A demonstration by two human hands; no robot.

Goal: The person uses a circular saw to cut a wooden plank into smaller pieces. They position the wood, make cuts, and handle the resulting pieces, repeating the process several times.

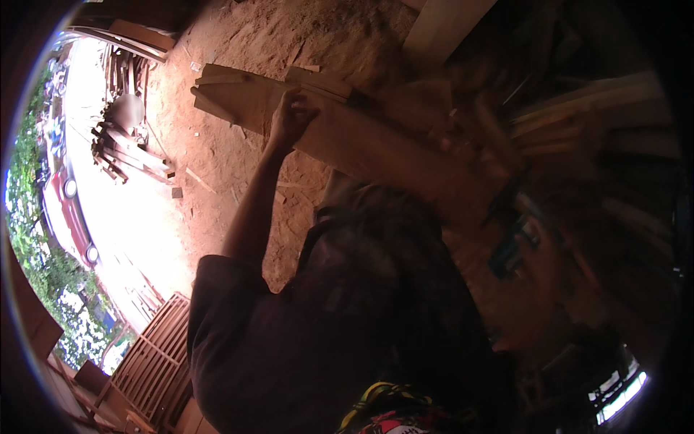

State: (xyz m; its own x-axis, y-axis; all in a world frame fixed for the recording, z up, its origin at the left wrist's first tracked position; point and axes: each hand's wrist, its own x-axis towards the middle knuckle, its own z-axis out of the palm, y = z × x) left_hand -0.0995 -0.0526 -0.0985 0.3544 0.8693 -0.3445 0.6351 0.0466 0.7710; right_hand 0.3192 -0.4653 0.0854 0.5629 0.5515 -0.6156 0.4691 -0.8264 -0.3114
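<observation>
Over rough, reddish dirt [318, 32], the left hand [289, 121] curls against a long, flat wooden plank [383, 148]; whether it or the shadowed right hand grips, I can't tell.

The floor [238, 36] is brown dirt with small wood bits [199, 179] on it. The left side is very bright — a red car [63, 217] and green trees [40, 273] show outside. A slatted wooden frame [154, 354] is at the lower left. The right side is dark — long boards [585, 105] lie there.
</observation>
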